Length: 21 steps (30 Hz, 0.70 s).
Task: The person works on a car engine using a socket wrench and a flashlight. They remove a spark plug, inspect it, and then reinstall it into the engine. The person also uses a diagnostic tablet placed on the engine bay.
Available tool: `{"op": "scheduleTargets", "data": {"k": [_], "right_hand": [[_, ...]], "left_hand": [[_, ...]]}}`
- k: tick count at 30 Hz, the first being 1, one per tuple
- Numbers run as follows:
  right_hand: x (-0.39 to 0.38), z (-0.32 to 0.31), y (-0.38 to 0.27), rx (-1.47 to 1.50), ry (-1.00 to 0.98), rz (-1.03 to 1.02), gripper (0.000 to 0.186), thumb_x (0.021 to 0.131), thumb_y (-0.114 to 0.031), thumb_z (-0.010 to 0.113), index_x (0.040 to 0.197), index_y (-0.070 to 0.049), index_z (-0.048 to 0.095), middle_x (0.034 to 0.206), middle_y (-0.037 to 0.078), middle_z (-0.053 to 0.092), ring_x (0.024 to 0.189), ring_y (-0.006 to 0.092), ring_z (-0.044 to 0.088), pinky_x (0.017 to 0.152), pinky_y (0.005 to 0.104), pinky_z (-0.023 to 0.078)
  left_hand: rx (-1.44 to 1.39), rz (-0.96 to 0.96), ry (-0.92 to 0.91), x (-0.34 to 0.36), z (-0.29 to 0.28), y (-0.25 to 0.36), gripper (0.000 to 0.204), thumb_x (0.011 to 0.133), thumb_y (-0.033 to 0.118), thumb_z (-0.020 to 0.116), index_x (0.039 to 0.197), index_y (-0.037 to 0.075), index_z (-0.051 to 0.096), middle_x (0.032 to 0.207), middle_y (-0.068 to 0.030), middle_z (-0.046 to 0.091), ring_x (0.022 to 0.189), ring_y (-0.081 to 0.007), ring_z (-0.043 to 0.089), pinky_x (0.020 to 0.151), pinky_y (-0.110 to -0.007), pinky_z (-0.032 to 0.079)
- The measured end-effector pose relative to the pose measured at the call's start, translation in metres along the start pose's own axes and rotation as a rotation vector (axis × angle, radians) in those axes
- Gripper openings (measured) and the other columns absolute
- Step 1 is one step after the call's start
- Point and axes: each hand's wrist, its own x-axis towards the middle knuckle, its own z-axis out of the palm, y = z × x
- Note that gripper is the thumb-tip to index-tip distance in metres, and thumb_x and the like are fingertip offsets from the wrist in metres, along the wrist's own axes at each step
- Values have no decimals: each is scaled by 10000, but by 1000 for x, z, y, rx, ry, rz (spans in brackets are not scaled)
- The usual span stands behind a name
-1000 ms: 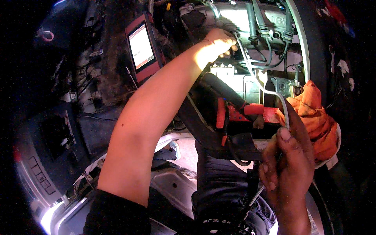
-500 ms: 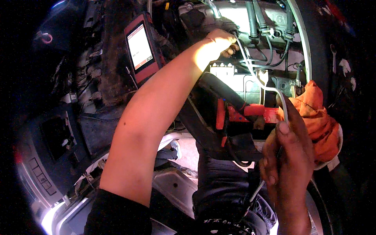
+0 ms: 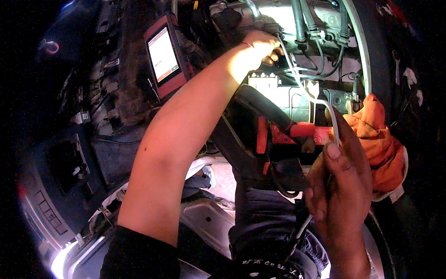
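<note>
A thin, pale flexible tube [image 3: 306, 94] runs in a bend from the engine down to my right hand. My right hand [image 3: 339, 179] is closed round its lower part, the thumb lying along it, and a stretch of it comes out below the fingers. At the engine's top, my left hand [image 3: 265, 45] has its fingers curled in round the tube's upper end, under a bright light. Where that end goes is hidden behind the fingers and the engine parts.
Dark hoses [image 3: 298, 23] and thin lines cross the engine beyond my hands. A red-framed tablet [image 3: 163, 58] leans left of my left forearm. Below lies a red and black part [image 3: 283, 135]. An orange cloth [image 3: 374, 139] hangs at the right, beside a pale curved edge [image 3: 361, 51].
Both hands keep their grip on the tube. The view has shifted slightly, and the tube's bend near my right hand sits a little further left and lower.
</note>
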Motion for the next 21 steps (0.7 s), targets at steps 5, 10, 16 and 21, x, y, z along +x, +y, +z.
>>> {"op": "scheduleTargets", "data": {"k": [5,10,16,21], "right_hand": [[-7,-8,2,-22,6,-10,596,982,-274,520,1473,24,364,502,10,447,310,68,312,304,217,260],[-12,-15,2,-42,-23,-5,623,978,-289,526,1479,38,347,475,12,425,302,71,314,300,220,261],[-16,-20,0,-65,-43,5,630,978,-291,525,1466,66,349,480,21,441,304,70,324,296,221,267],[-21,-25,-4,22,-61,94,594,976,-250,574,1463,23,372,573,8,503,421,70,446,393,215,310]], "left_hand": [[-7,7,-21,-3,-1,0,231,945,146,553,962,-14,719,937,-108,739,594,-162,614,488,-296,530],[25,1,-39,-9,-3,0,254,962,158,536,1033,-18,705,968,-124,739,596,-172,614,494,-304,534],[38,-130,47,-8,1,1,296,949,220,568,1035,-43,677,932,-175,720,614,-226,633,507,-359,552],[-284,-283,72,5,3,2,301,959,272,556,969,-21,624,886,-186,710,650,-266,667,577,-395,569]]}}
